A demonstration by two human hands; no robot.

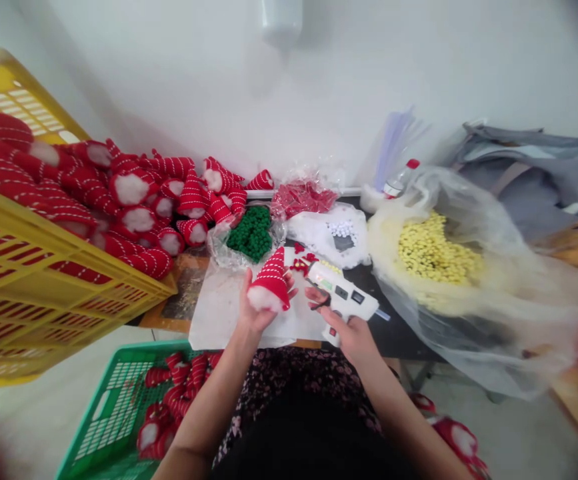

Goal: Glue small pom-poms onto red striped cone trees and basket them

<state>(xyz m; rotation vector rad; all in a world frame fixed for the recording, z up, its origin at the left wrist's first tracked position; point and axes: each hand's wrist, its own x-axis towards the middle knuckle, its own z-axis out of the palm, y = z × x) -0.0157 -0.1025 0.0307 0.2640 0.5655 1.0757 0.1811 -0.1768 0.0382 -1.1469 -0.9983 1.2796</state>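
Cradled in my left hand [255, 312] is a red gnome hat [272, 275] with white stitched stripes and white stuffing showing at its wide end. My right hand [351, 337] grips a white glue gun [343, 293], its nozzle pointing left toward the hat but apart from it. A pale glue stick [383, 314] pokes out of the gun's back. Behind both hands, small red pieces [303, 260] lie on white paper [213, 303]. A bag of green pom-poms [251, 233] sits just beyond the hat.
On the left, a yellow crate [69, 280] holds many striped hats; several spill onto the table. Below it stands a green basket [103, 407] with more. A bag of yellow pieces [436, 250], a bottle [401, 180], white beads [342, 230] and a red bag [303, 198] occupy the table.
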